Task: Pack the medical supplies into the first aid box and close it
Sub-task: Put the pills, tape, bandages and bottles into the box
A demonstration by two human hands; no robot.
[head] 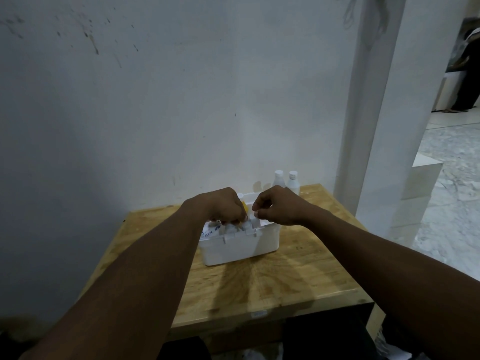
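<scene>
Both grips curl over the first aid box (239,245), hiding its contents; closure unclear.

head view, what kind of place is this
Probably a plain indoor room, maybe a home or workroom, not a clinic: a scuffed white wall, a small wooden table against it, and a tiled floor through an opening beside it.
</scene>
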